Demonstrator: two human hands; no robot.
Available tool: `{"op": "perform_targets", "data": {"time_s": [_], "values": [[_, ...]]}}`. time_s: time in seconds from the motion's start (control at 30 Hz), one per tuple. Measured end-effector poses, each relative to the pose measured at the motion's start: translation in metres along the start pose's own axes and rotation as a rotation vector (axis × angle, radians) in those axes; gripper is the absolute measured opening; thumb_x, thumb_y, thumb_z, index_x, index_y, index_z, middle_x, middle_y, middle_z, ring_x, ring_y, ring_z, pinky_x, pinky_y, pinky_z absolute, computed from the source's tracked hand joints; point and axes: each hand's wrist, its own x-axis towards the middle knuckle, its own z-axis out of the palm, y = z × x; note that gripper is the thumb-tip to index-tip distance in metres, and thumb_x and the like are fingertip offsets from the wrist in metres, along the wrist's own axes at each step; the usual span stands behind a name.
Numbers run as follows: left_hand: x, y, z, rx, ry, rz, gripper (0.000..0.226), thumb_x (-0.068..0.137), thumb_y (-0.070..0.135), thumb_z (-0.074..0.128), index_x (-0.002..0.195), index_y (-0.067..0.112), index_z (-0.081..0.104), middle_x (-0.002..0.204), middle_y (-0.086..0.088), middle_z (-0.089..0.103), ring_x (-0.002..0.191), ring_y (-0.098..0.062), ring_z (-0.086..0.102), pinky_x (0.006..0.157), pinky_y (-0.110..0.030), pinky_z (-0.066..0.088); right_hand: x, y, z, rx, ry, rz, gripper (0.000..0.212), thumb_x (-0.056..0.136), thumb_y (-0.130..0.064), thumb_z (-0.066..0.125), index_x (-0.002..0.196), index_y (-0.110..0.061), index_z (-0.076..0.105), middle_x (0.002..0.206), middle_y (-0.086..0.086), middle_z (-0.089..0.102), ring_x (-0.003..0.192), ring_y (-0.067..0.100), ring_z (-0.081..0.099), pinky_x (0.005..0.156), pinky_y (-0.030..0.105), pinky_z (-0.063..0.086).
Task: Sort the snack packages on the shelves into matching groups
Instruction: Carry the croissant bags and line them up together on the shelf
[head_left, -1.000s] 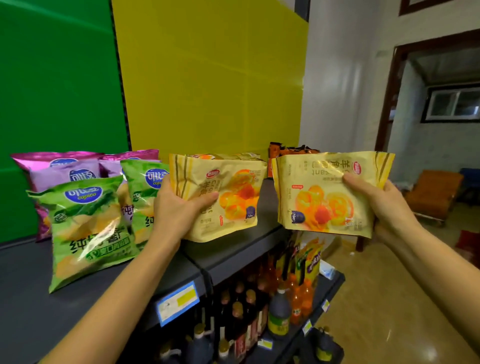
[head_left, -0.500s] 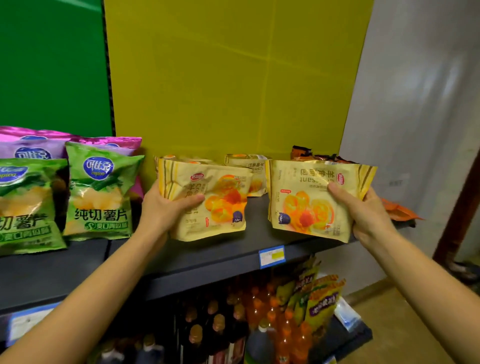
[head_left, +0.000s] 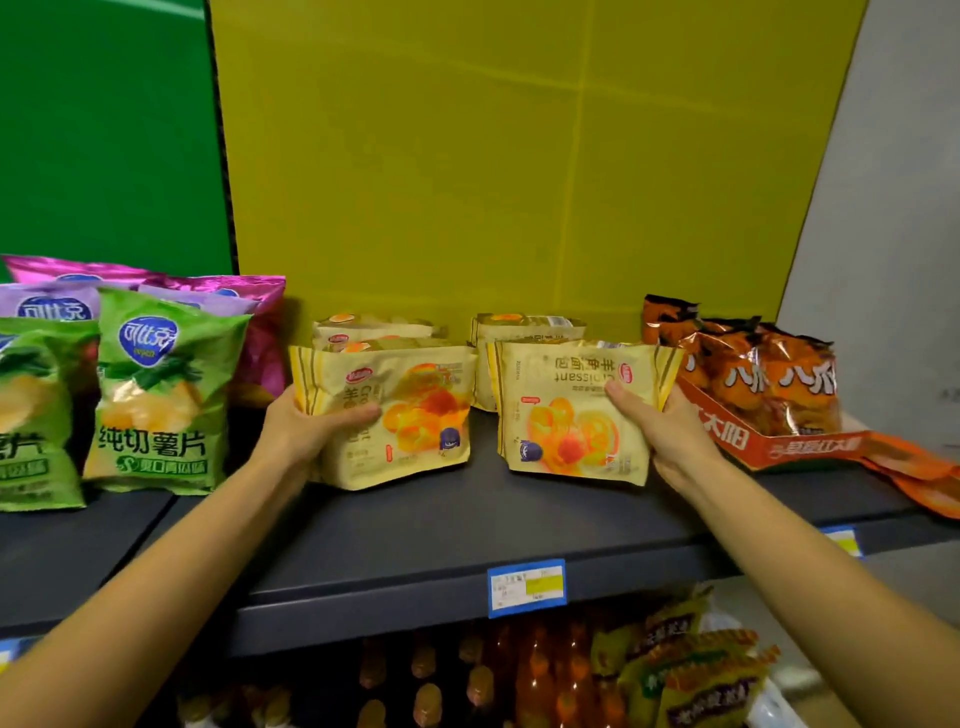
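Observation:
My left hand (head_left: 306, 436) grips a yellow croissant pack (head_left: 410, 415) by its left edge, its bottom resting on the dark shelf (head_left: 441, 525). My right hand (head_left: 660, 421) grips a second yellow croissant pack (head_left: 561, 415), held upside down, its lower edge also on the shelf. Behind them lie more yellow croissant packs, one stack (head_left: 374, 327) on the left and another (head_left: 524, 325) on the right. Green chip bags (head_left: 161, 395) stand at the left, with pink chip bags (head_left: 228, 291) behind them. Orange snack bags (head_left: 758, 374) sit in an orange box at the right.
A yellow panel (head_left: 493, 156) and a green panel (head_left: 104, 130) back the shelf. A blue price tag (head_left: 525, 587) is on the shelf's front edge. Bottles (head_left: 431, 680) and yellow-purple packets (head_left: 696, 670) fill the lower shelf. A loose orange wrapper (head_left: 914, 473) lies at the far right.
The view has swung left and closer to the shelf. Both hands have lowered their yellow packs down onto the shelf in front of the matching packs.

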Motion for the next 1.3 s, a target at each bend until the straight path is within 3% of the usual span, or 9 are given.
{"op": "perform_targets", "data": {"time_s": [0.23, 0.33, 0.43, 0.53, 0.7, 0.83, 1.03, 1.17, 1.3], "values": [[0.039, -0.008, -0.007, 0.111, 0.076, -0.012, 0.100, 0.027, 0.033, 0.093, 0.116, 0.009, 0.055, 0.110, -0.010, 0.068, 0.098, -0.029, 0.067, 0.083, -0.050, 0.056, 0.058, 0.014, -0.009, -0.094, -0.133, 0.102, 0.083, 0.052, -0.037, 0.084, 0.126, -0.011, 0.056, 0.118, 0.012, 0.067, 0.105, 0.021, 0.066, 0.089, 0.034, 0.053], [0.045, -0.007, 0.000, 0.160, 0.123, 0.005, 0.079, 0.050, 0.016, 0.088, 0.118, 0.005, 0.049, 0.113, -0.012, 0.064, 0.100, -0.028, 0.064, 0.083, -0.045, 0.054, 0.078, 0.015, -0.009, -0.053, -0.176, 0.165, 0.108, 0.027, -0.042, 0.092, 0.123, -0.009, 0.057, 0.112, 0.011, 0.069, 0.101, 0.022, 0.067, 0.087, 0.038, 0.055], [0.052, -0.011, 0.007, 0.197, 0.149, 0.042, 0.065, 0.058, 0.012, 0.085, 0.112, 0.008, 0.049, 0.107, -0.010, 0.064, 0.097, -0.026, 0.063, 0.080, -0.043, 0.055, 0.092, 0.019, -0.002, 0.008, -0.178, 0.172, 0.071, 0.068, -0.004, 0.075, 0.130, -0.007, 0.041, 0.111, 0.009, 0.065, 0.095, 0.020, 0.065, 0.079, 0.037, 0.056], [0.056, -0.012, 0.015, 0.239, 0.139, 0.076, 0.054, 0.064, 0.010, 0.081, 0.107, 0.011, 0.048, 0.090, 0.003, 0.061, 0.092, -0.021, 0.060, 0.065, -0.027, 0.050, 0.102, 0.026, 0.008, -0.021, -0.228, 0.193, 0.060, 0.080, 0.014, 0.057, 0.130, -0.012, 0.036, 0.101, 0.006, 0.064, 0.089, 0.017, 0.062, 0.069, 0.030, 0.057], [0.057, -0.013, 0.016, 0.275, 0.110, 0.044, 0.055, 0.064, 0.012, 0.081, 0.112, 0.008, 0.053, 0.105, -0.006, 0.065, 0.095, -0.024, 0.064, 0.084, -0.043, 0.054, 0.116, 0.033, 0.014, -0.054, -0.229, 0.246, 0.067, 0.078, 0.018, 0.056, 0.137, -0.007, 0.035, 0.112, 0.014, 0.063, 0.093, 0.022, 0.063, 0.073, 0.035, 0.052], [0.054, -0.008, 0.016, 0.301, 0.130, 0.071, 0.052, 0.067, 0.006, 0.078, 0.111, 0.009, 0.051, 0.097, -0.002, 0.062, 0.092, -0.022, 0.060, 0.072, -0.031, 0.051, 0.119, 0.033, 0.012, -0.126, -0.210, 0.247, 0.076, 0.071, 0.016, 0.065, 0.136, -0.007, 0.035, 0.123, 0.016, 0.062, 0.109, 0.029, 0.060, 0.074, 0.034, 0.051], [0.049, 0.007, 0.013, 0.503, 0.213, 0.286, 0.055, 0.065, 0.004, 0.079, 0.111, 0.005, 0.050, 0.113, -0.014, 0.061, 0.100, -0.026, 0.058, 0.083, -0.041, 0.050, 0.113, 0.016, -0.004, -0.338, -0.148, 0.122, 0.101, 0.068, 0.002, 0.076, 0.147, -0.013, 0.014, 0.143, 0.011, 0.043, 0.130, 0.026, 0.043, 0.105, 0.037, 0.039], [0.039, 0.020, 0.009, 0.800, 0.367, 0.502, 0.072, 0.057, 0.038, 0.069, 0.124, 0.021, 0.050, 0.119, -0.010, 0.059, 0.110, -0.031, 0.056, 0.096, -0.053, 0.046, 0.096, -0.012, -0.027, -0.472, -0.169, -0.068, 0.075, 0.077, -0.007, 0.071, 0.141, -0.011, 0.032, 0.145, 0.006, 0.040, 0.134, 0.022, 0.039, 0.102, 0.031, 0.037], [-0.007, 0.042, 0.066, 0.768, 0.342, 0.716, 0.032, 0.076, 0.035, 0.059, 0.107, 0.031, 0.060, 0.110, -0.007, 0.061, 0.101, -0.013, 0.059, 0.093, -0.029, 0.047, 0.072, -0.042, -0.077, -0.511, -0.188, -0.315, 0.029, 0.083, -0.005, 0.064, 0.110, -0.015, 0.058, 0.112, -0.004, 0.058, 0.107, 0.016, 0.060, 0.088, 0.020, 0.047]]}}
